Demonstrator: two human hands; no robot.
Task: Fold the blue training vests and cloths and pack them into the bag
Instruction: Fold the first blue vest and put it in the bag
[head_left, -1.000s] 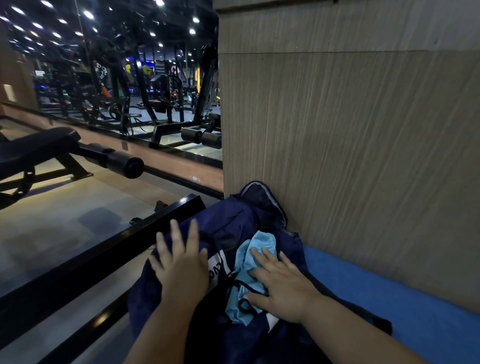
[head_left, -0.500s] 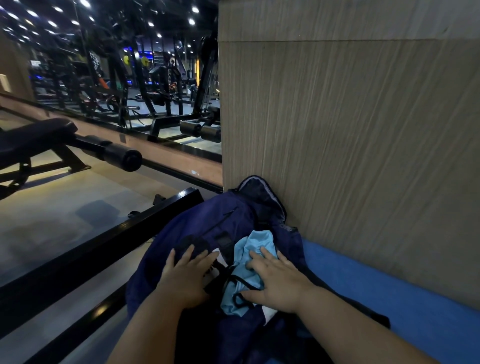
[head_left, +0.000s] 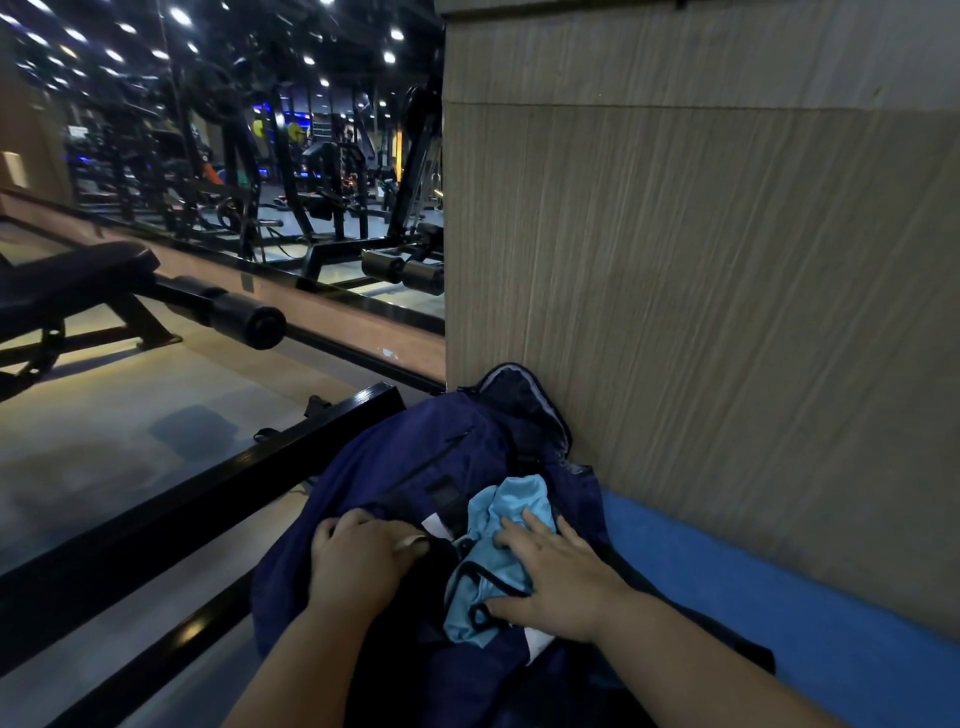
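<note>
A dark navy bag (head_left: 415, 457) lies open against the wooden wall, on the blue pad. A light blue vest with black trim (head_left: 498, 566) sits in the bag's opening. My right hand (head_left: 556, 582) lies flat on the vest, fingers spread and pressing it down. My left hand (head_left: 358, 556) has its fingers curled over the bag's left edge at the opening, gripping the fabric. A white label strip shows between my hands.
A wood-grain wall (head_left: 701, 286) rises directly behind the bag. The blue pad (head_left: 753, 582) runs to the right along the wall. A black metal rail (head_left: 197, 499) crosses on the left. A black gym bench (head_left: 78, 275) and machines stand beyond.
My left hand slid from lying flat on top of the bag toward its opening and curled onto the edge. My right hand stayed pressing on the light blue vest.
</note>
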